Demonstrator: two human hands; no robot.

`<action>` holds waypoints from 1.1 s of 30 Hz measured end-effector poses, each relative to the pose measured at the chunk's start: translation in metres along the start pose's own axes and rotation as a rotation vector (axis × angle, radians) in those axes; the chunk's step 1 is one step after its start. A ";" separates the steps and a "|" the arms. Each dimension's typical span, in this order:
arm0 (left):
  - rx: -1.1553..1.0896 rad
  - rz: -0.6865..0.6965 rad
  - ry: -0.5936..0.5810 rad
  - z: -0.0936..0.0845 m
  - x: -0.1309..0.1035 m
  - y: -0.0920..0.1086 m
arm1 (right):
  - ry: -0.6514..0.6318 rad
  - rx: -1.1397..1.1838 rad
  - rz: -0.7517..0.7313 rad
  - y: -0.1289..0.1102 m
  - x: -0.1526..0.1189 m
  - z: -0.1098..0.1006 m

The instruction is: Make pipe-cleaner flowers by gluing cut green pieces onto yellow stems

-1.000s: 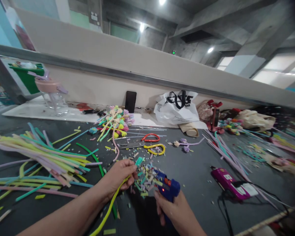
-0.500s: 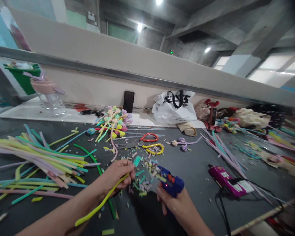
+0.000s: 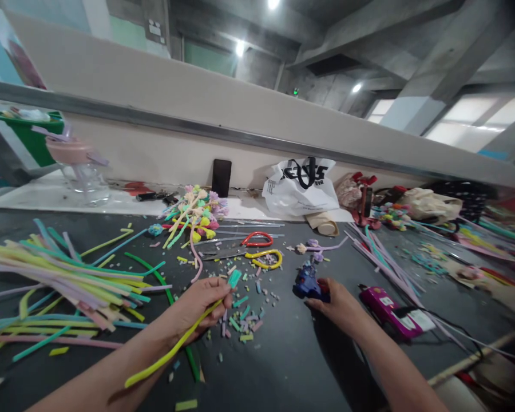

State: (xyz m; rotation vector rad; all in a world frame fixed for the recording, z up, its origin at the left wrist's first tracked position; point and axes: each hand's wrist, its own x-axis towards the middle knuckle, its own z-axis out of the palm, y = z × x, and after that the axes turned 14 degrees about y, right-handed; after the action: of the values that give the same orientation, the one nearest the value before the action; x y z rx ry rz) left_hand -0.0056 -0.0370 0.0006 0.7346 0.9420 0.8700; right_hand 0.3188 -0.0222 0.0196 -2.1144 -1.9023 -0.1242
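My left hand (image 3: 208, 300) is closed, pinching a yellow pipe cleaner (image 3: 171, 352) whose long tail hangs down over my forearm. A short teal fuzzy piece (image 3: 234, 278) sticks out beyond its thumb and fingertips. On the right, my right hand (image 3: 332, 300) is closed around the rear end of a blue glue gun (image 3: 308, 282), low over the dark table; whether it touches the surface I cannot tell. Small coloured cuttings (image 3: 245, 323) lie scattered between the hands. Scissors with a red and a yellow handle loop (image 3: 264, 260) lie just beyond them.
Loose pipe cleaners (image 3: 64, 274) are heaped at left. A fuzzy flower bunch (image 3: 195, 214), a phone (image 3: 221, 178) and a white bag (image 3: 300, 191) line the back. A purple flower stem (image 3: 320, 249) lies beyond the glue gun. At right is a magenta device (image 3: 386, 309) with a black cord.
My right hand has carried the blue glue gun away from my left hand, to the right and farther back, and lowered it towards the table. My left hand keeps its pinch.
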 end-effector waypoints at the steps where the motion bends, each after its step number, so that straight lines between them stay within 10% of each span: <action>1: 0.003 -0.005 -0.002 0.000 0.000 0.000 | 0.046 -0.031 -0.005 -0.004 0.000 -0.003; 5: 0.001 0.003 0.003 0.000 0.001 0.000 | 0.236 0.091 -0.250 -0.052 -0.007 -0.011; 12: 0.009 0.003 0.014 0.000 0.001 -0.001 | -0.046 0.346 -0.545 -0.140 -0.025 0.018; 33: 0.042 -0.018 0.009 0.006 -0.002 0.002 | -0.039 0.622 -0.201 -0.121 -0.013 -0.006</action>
State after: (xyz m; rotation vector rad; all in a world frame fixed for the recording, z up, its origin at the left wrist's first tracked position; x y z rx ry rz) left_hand -0.0012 -0.0383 0.0057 0.7577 0.9757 0.8407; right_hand 0.1990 -0.0259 0.0414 -1.5215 -1.8538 0.4171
